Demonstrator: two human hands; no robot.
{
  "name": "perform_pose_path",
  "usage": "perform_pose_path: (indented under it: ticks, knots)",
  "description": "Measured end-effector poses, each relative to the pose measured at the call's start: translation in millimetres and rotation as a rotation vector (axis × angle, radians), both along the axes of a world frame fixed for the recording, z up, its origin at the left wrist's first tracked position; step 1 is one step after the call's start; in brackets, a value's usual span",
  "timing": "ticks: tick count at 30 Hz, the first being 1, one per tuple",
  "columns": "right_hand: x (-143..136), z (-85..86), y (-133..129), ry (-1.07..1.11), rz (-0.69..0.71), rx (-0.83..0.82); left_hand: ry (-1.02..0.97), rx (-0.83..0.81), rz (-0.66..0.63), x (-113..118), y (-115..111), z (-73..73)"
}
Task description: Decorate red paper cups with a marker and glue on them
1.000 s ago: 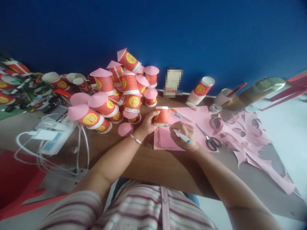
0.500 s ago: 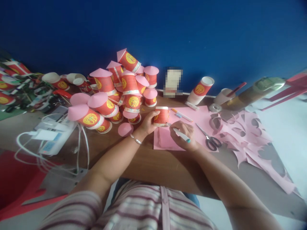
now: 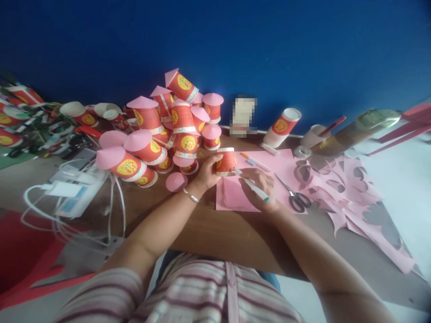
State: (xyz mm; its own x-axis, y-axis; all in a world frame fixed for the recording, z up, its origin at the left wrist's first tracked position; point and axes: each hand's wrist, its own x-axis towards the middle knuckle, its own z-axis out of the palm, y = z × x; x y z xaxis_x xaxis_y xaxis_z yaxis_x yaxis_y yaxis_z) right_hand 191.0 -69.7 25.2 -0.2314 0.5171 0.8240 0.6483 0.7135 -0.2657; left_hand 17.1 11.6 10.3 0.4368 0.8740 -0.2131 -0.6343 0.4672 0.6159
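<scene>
My left hand [image 3: 209, 174] is closed round a red paper cup [image 3: 225, 162] with a white band at its upper and lower edges and a bit of yellow print at its left side. My right hand [image 3: 262, 186] grips a white marker pen [image 3: 255, 187] with a teal end; its grey tip points at the cup's lower right edge. I cannot tell if the tip touches the cup. Below both hands lie pink paper sheets [image 3: 235, 204]. A flat pink round piece [image 3: 176, 182] rests left of the cup, beside my left wrist.
Red cups with pink cone tops [image 3: 144, 117] are piled at the left. Right of my hand lie scissors [image 3: 296, 197] and pink paper offcuts [image 3: 346, 193]. Pens [image 3: 257, 162], stacked cups [image 3: 283, 128], a tape roll [image 3: 302, 151] and a bottle [image 3: 357, 130] stand or lie behind. White cables [image 3: 111, 211] hang left.
The cup has tilted slightly in my left hand. My right hand and the marker pen have shifted a little to the right, and the fingers have loosened somewhat.
</scene>
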Motion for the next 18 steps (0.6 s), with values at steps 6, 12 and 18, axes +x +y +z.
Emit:
perform_pose_path:
  ticks: [6, 12, 18]
  knots:
    - [-1.2, 1.4, -1.8, 0.007, 0.054, -0.022, -0.019, 0.016, 0.01, 1.9, 3.0, -3.5]
    - [-3.6, 0.6, -4.0, -0.018, 0.12, -0.075, 0.008, 0.072, -0.007, 4.9, 3.7, -8.9]
    - [-5.1, -2.6, -3.3, -0.007, 0.193, -0.057, 0.094, 0.196, -0.053, 2.3, 1.7, -15.5]
